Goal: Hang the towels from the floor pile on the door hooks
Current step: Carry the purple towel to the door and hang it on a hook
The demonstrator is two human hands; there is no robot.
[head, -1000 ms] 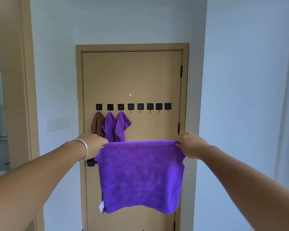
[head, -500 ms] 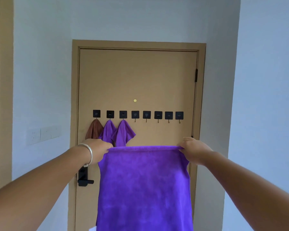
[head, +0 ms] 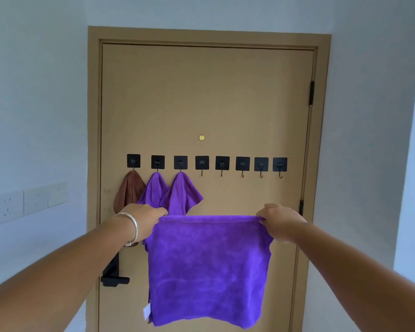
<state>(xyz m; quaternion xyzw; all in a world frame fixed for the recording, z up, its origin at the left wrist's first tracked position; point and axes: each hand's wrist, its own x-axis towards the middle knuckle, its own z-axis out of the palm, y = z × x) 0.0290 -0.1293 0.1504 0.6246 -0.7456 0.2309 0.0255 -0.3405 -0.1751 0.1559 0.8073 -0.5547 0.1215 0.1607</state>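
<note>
**Now the fourth hook sits straight above the stretched towel**

So, the towel (head: 209, 267) is spread flat at centre frame, its top hem running left to right, pulled taut between two hands. Left hand (head: 145, 220) pinches the hem's left corner, bracelet (head: 132, 227) on that wrist. Right hand (head: 279, 222) pinches the right corner, fingers curled over the edge. Both grips closed on cloth, nothing loose up top. The rest of the towel hangs straight down in front of the door (head: 206, 97), a white tag (head: 146, 311) showing at its lower left corner.

Up above, a row of eight black hooks runs across the middle of the frame. The three on the left are taken: a brown towel (head: 128, 190), then two purple ones (head: 153, 188) (head: 182, 191). The next free hook (head: 202, 165) sits above the hem, a little left of its midpoint, with four more bare hooks off to its right.

That is the relation to watch. The hem lies level and parallel to the hook row, below it. The free hook is up and slightly left of the hem's centre, so the left hand looks nearer to it than the right. My read: one corner or a bunched bit of hem has to go up onto that hook, and the left corner has the shorter trip. The floor pile is out of frame.
</note>
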